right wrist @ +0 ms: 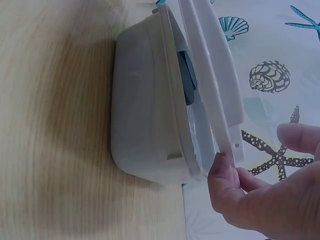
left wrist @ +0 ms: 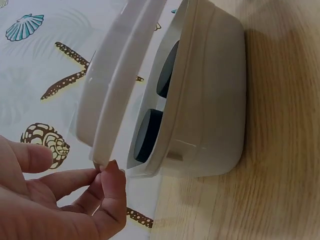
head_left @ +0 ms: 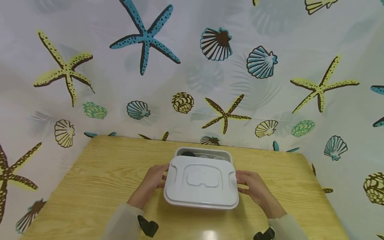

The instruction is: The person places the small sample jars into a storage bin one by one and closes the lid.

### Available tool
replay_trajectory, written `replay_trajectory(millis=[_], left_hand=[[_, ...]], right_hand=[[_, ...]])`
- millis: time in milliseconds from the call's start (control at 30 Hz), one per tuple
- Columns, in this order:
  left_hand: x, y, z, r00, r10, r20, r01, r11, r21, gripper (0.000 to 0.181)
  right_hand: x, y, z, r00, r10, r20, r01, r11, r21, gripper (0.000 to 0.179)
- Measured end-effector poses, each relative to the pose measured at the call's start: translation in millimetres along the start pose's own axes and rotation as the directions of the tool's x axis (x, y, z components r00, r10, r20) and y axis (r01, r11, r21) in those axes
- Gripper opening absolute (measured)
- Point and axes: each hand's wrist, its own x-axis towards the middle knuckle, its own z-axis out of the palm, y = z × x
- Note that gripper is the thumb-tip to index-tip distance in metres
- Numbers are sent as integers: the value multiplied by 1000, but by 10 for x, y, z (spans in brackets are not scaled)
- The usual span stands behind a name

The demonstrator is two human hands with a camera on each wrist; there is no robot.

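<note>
A white plastic lid [head_left: 201,196] with a raised outline on top is held tilted over a white storage box [head_left: 229,155]. The far part of the box is uncovered; the lid hides the rest in the head view. My left hand [head_left: 153,179] pinches the lid's left edge with its fingertips. At the opposite edge, my right hand [head_left: 253,187] grips the lid the same way. A gap shows between lid and box rim in both wrist views. Inside lie dark, round-topped pieces [left wrist: 148,135], whose kind I cannot tell, and paler things only partly visible.
The box stands on a wood-grain table [head_left: 114,166]. Behind the table and along its sides hangs a white cloth [head_left: 192,76] printed with starfish and shells. Dark wrist-worn devices [head_left: 147,226] sit at both pale sleeves.
</note>
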Motion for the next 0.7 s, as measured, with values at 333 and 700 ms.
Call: replay_trajectory(millis=[333, 700], left_hand=[[274, 18, -10, 1000, -27, -6, 27, 998, 60, 51], [451, 64, 38, 999, 17, -49, -12, 996, 90, 46]], right_hand=[[297, -113, 57, 1000, 10, -11, -10, 999, -32, 48], [500, -111, 108, 998, 12, -68, -18, 995, -96, 49]])
